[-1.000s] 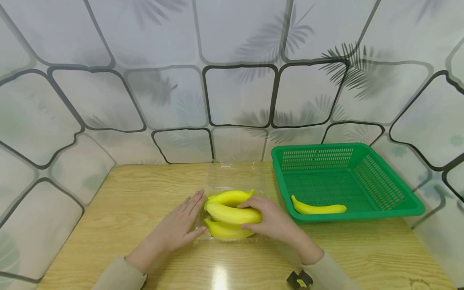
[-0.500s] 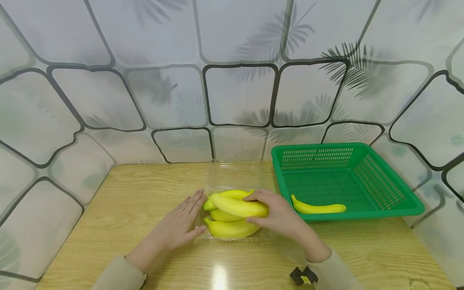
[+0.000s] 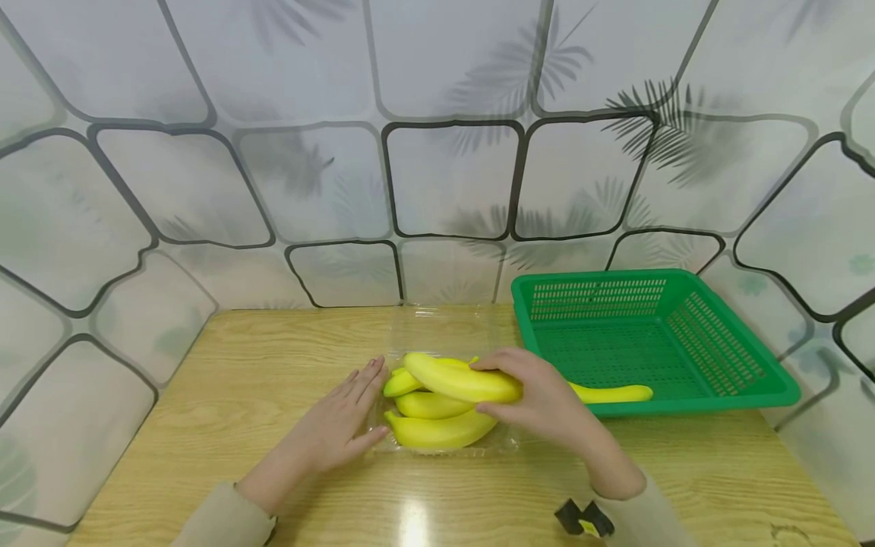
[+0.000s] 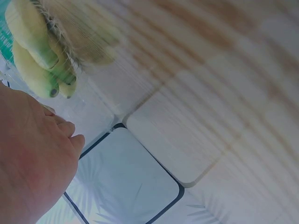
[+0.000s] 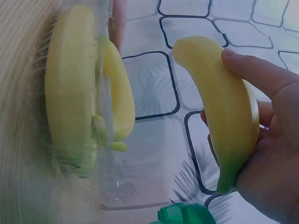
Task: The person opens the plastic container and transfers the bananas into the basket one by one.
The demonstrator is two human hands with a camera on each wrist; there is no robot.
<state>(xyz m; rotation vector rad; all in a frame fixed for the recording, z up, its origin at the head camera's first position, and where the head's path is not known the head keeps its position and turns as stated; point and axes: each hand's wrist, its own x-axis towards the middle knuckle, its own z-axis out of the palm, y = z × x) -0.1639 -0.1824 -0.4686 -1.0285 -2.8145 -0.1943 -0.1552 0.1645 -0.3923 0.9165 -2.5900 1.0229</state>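
My right hand [image 3: 543, 391] grips a yellow banana [image 3: 454, 377] between thumb and fingers. In the right wrist view this banana [image 5: 217, 107] stands apart from the container, its green-tinged end near the palm. Several other bananas [image 3: 440, 431] lie in a clear plastic clamshell container [image 3: 443, 330], whose lid is flipped back toward the wall. At the container's left side rests my left hand [image 3: 338, 427], fingers straight and holding nothing. The left wrist view catches the back of that left hand [image 4: 37, 158] below the bananas [image 4: 37, 56].
A green plastic basket [image 3: 642, 342] with slotted walls stands at the right. Inside it, along the near wall, lies one banana [image 3: 618, 394], partly covered by my right hand. The wooden table [image 3: 287, 349] meets a patterned wall [image 3: 451, 182] behind.
My right hand has lifted a banana off the pile and drawn it up and to the right, uncovering the bananas beneath. The left hand has stayed in place.
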